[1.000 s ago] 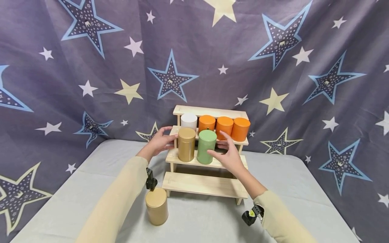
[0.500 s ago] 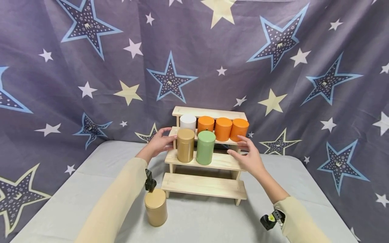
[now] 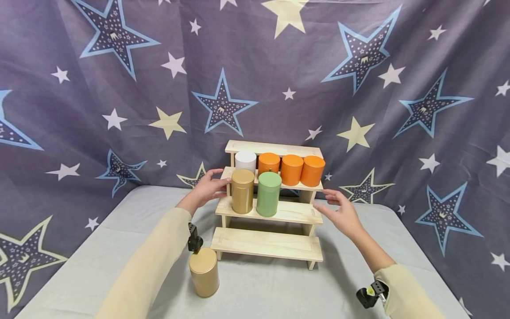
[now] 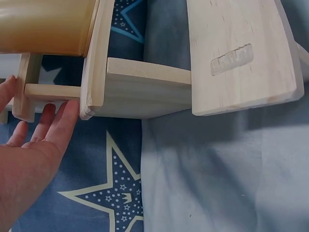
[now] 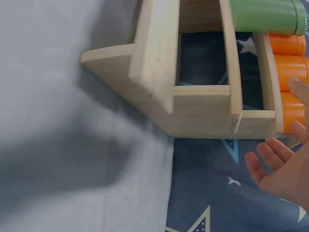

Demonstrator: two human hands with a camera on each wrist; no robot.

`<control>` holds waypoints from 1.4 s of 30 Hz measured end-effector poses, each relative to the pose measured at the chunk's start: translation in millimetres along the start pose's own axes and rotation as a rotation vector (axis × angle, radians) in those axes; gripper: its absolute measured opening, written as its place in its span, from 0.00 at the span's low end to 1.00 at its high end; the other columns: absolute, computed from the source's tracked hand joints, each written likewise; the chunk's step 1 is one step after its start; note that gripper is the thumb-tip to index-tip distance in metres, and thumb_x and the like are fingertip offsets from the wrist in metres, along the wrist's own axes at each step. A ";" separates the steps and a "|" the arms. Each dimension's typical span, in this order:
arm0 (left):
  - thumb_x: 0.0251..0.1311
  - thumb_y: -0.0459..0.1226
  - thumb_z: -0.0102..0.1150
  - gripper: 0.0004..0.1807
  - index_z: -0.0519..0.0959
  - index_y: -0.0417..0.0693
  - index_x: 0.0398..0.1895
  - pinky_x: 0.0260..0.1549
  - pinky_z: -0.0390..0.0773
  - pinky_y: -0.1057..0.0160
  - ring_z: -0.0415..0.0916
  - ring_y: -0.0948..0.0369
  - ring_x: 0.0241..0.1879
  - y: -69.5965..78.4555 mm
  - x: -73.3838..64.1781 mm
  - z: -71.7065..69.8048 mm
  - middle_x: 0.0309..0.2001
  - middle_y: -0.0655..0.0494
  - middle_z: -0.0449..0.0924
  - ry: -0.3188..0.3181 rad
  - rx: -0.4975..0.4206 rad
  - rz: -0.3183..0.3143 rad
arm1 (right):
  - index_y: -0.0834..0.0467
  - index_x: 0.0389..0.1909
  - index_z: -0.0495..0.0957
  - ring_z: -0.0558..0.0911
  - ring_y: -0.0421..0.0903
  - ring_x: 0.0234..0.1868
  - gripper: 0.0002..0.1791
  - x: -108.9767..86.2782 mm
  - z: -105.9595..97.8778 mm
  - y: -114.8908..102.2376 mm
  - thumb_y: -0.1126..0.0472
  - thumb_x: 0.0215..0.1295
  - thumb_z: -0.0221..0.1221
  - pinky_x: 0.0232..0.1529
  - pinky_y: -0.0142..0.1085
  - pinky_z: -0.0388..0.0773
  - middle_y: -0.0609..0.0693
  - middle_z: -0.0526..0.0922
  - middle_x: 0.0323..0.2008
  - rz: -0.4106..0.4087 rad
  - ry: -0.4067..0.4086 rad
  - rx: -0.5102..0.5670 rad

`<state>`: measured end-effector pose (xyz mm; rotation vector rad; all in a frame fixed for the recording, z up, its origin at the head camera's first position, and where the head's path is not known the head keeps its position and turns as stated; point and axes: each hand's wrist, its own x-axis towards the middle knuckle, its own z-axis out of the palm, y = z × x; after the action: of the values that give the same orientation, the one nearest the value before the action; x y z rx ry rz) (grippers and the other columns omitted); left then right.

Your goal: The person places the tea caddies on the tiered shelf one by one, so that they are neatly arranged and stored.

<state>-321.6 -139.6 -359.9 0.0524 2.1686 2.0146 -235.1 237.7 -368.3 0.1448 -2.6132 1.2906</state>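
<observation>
A stepped wooden stand (image 3: 267, 243) holds several canisters. On its second step from the bottom, a gold canister (image 3: 242, 192) and a green canister (image 3: 268, 195) stand upright, side by side. My left hand (image 3: 205, 189) is at the stand's left side; in the left wrist view its extended fingertips (image 4: 70, 108) appear to touch the wooden side frame. Beyond the stand's right end, my right hand (image 3: 341, 215) hovers with fingers spread and loosely bent, holding nothing. In the right wrist view, that hand (image 5: 285, 166) is beside the side frame, near the orange canisters (image 5: 292, 68).
One step higher stand a white canister (image 3: 245, 160) and several orange canisters (image 3: 291, 170). Another gold canister (image 3: 204, 272) is on the grey cloth-covered table (image 3: 275, 294), below my left wrist. A star-patterned curtain (image 3: 255, 119) hangs behind the stand.
My right hand has moved away from the green canister, rightward past the stand's end. The left hand has kept its place beside the stand, and the canisters stay put.
</observation>
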 end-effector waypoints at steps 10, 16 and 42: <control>0.64 0.41 0.55 0.39 0.45 0.45 0.72 0.60 0.71 0.49 0.65 0.42 0.63 0.7 -5.9 -9.7 0.66 0.35 0.61 -0.029 0.019 -0.028 | 0.58 0.64 0.64 0.73 0.62 0.56 0.37 -8.7 2.6 20.7 0.45 0.57 0.63 0.51 0.50 0.77 0.66 0.71 0.57 0.036 -0.130 -0.052; 0.64 0.44 0.55 0.40 0.45 0.47 0.73 0.60 0.72 0.49 0.64 0.42 0.64 -1.7 -16.2 -22.8 0.67 0.36 0.59 -0.049 0.100 -0.005 | 0.60 0.65 0.63 0.76 0.61 0.53 0.39 -11.6 7.8 32.0 0.47 0.57 0.64 0.52 0.49 0.77 0.67 0.72 0.55 0.030 -0.162 -0.038; 0.60 0.43 0.60 0.33 0.61 0.40 0.64 0.48 0.80 0.48 0.75 0.57 0.52 -32.9 -93.4 -53.9 0.58 0.37 0.70 -0.311 0.258 0.070 | 0.59 0.69 0.57 0.79 0.56 0.47 0.40 -16.3 18.8 42.2 0.48 0.60 0.62 0.45 0.41 0.80 0.66 0.74 0.54 0.057 -0.188 0.003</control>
<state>-235.0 -209.3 -379.0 0.4502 2.2282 1.6155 -230.1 248.3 -415.9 0.2024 -2.7909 1.3607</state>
